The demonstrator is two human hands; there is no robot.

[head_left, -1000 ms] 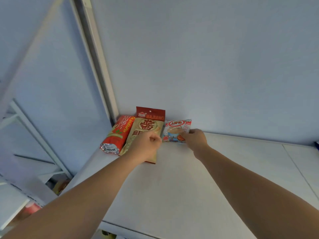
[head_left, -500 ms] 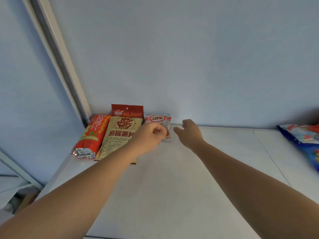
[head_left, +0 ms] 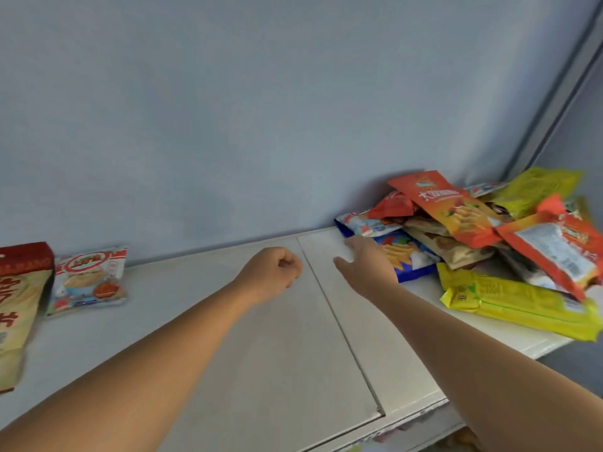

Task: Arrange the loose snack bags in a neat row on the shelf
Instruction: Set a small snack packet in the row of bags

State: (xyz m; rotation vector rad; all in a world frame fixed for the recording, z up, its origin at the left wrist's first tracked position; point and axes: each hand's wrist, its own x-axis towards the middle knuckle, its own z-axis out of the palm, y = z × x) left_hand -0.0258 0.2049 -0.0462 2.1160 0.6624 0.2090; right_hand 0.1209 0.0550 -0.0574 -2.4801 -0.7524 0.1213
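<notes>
A small white and red snack bag (head_left: 88,280) lies flat against the back wall at the left, beside a tan bag with a red top (head_left: 19,308) cut off by the left edge. At the right sits a loose pile of several snack bags (head_left: 483,230). My right hand (head_left: 365,265), fingers spread, reaches to the pile's left edge, over a blue chip bag (head_left: 408,256) and just below a white bag (head_left: 368,223). My left hand (head_left: 277,272) hovers mid-shelf as a loose fist holding nothing.
The white shelf (head_left: 261,353) has a seam running front to back near its middle. A long yellow bag (head_left: 518,305) lies at the pile's front, near the shelf's right front edge. A blue wall stands behind and a grey upright post (head_left: 554,83) at the right corner.
The view has swung right, bringing the pile into sight. Both hands left the small white and red bag and moved right; my right hand now reaches the pile.
</notes>
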